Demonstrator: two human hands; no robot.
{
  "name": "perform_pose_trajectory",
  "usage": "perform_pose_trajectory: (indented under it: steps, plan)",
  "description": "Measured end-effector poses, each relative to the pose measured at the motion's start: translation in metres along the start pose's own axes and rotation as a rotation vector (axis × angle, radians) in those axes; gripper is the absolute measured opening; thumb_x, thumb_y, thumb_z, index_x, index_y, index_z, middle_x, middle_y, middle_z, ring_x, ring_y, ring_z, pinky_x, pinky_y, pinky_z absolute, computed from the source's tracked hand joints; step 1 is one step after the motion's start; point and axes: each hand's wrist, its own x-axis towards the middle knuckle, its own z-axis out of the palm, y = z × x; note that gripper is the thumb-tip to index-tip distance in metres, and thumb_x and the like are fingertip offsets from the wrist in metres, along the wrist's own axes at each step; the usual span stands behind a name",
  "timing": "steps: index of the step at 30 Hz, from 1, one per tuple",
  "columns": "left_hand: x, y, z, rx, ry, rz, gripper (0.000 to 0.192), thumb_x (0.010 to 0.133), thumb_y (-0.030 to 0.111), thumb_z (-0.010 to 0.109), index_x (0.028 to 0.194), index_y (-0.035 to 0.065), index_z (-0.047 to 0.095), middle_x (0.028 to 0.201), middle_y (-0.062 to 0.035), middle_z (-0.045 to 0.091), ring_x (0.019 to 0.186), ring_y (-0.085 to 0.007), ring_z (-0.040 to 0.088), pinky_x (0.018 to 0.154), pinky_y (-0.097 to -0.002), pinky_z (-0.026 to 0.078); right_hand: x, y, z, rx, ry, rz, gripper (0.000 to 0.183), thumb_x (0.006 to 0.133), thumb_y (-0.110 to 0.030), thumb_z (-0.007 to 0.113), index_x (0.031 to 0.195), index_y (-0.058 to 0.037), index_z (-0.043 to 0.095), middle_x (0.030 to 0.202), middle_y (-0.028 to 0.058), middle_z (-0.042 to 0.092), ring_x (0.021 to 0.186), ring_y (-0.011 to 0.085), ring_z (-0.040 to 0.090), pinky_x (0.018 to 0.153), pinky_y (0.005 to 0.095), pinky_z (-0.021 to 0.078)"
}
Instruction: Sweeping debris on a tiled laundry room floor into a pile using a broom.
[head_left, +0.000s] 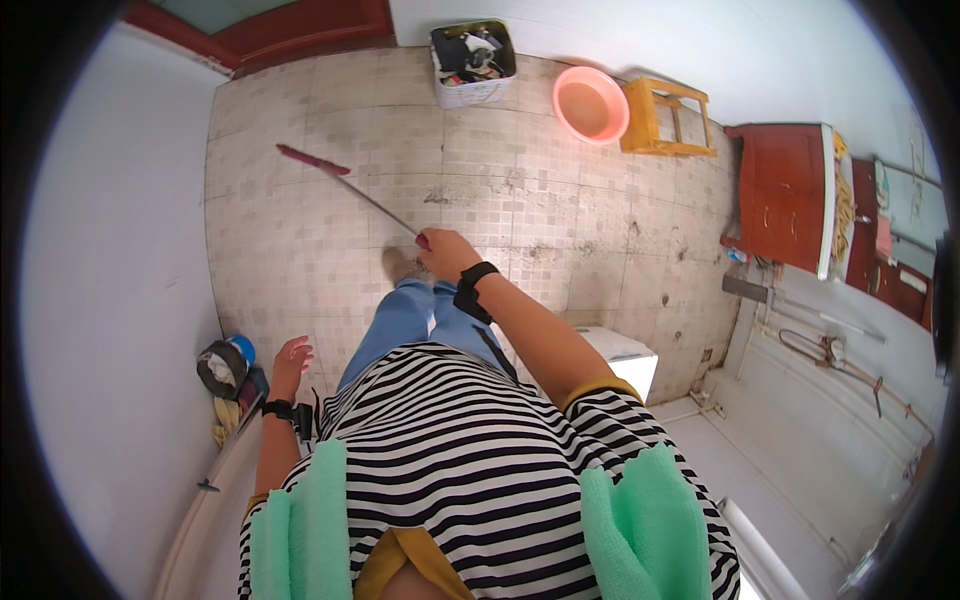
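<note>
My right hand (448, 256) grips the dark red end of a broom's thin handle (380, 208), in front of my legs. The handle slants up and left to the narrow dark red broom head (313, 160), over the tiled floor (382, 112). Whether the head touches the tiles I cannot tell. My left hand (291, 361) hangs by my left side with slightly bent fingers apart and nothing in it. Nearest to it is a dark bin-like container (223, 369) with white stuff inside, by the wall. Dark dirt (480, 193) is scattered on the tiles ahead of me.
A full waste basket (472, 94), a pink basin (591, 105) and a wooden stool (641, 116) line the far wall. To the right stand a red cabinet (780, 195) and wall pipes (832, 352). A white box-like appliance (634, 367) is close by my right arm.
</note>
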Motion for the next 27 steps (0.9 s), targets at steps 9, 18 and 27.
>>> perform_pose_trajectory:
  steps: [9, 18, 27]
  plan:
    - [0.039, -0.002, -0.042, 0.105, -0.127, 0.096, 0.032, 0.083, 0.022, 0.051, 0.111, 0.0074, 0.053, 0.094, -0.0039, 0.060, 0.079, -0.0128, 0.058, 0.064, -0.0228, 0.042, -0.005, -0.041, 0.052, -0.134, -0.160, 0.086, 0.024, 0.078, -0.017, 0.047, 0.094, -0.0036, 0.058, 0.094, 0.0206, 0.059, 0.087, 0.0361, 0.057, 0.076, 0.0428, 0.0457]
    - [0.076, -0.067, -0.155, -0.038, -0.079, 0.063, 0.034, 0.081, 0.022, 0.051, 0.112, 0.0072, 0.052, 0.094, -0.0053, 0.059, 0.083, -0.0161, 0.057, 0.068, -0.0285, 0.043, -0.001, -0.097, 0.111, -0.236, -0.262, 0.033, 0.020, 0.075, -0.014, 0.049, 0.086, -0.0009, 0.061, 0.084, 0.0207, 0.061, 0.080, 0.0345, 0.059, 0.072, 0.0421, 0.0478]
    - [0.050, -0.073, -0.171, 0.066, -0.027, 0.059, 0.036, 0.078, 0.021, 0.052, 0.109, 0.0048, 0.053, 0.089, -0.0064, 0.061, 0.078, -0.0162, 0.059, 0.066, -0.0276, 0.044, 0.017, -0.124, 0.141, -0.123, -0.331, 0.083, 0.026, 0.074, -0.019, 0.050, 0.085, -0.0004, 0.064, 0.085, 0.0225, 0.061, 0.081, 0.0365, 0.057, 0.074, 0.0398, 0.0457]
